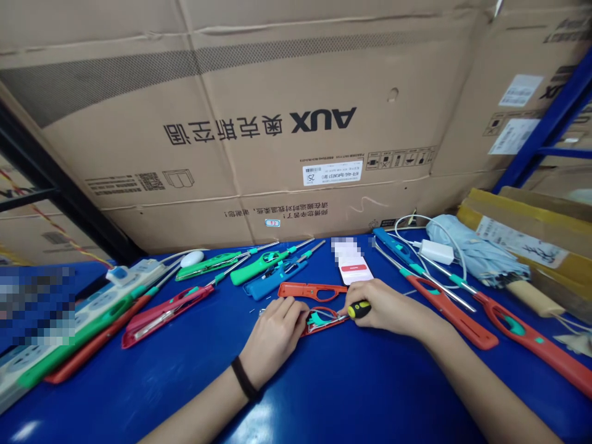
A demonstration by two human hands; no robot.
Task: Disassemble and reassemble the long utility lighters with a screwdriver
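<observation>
My left hand (276, 333) lies curled on the blue table (185, 382), pressing down on an opened red lighter body (324, 320) with a teal trigger inside. My right hand (386, 306) grips a small screwdriver with a yellow and black handle (358, 309), its tip pointing left into that red body. The matching red cover half (312, 290) lies just behind, apart from it. A black band is on my left wrist.
Several long-nosed lighters, green (259, 266), blue (272, 280), pink-red (164, 313) and red (451, 314), lie across the table. A power strip (92, 302) sits left, a phone (354, 266) behind, a white charger (435, 251) and folded umbrella (481, 259) right. Large cardboard boxes (277, 123) wall the back.
</observation>
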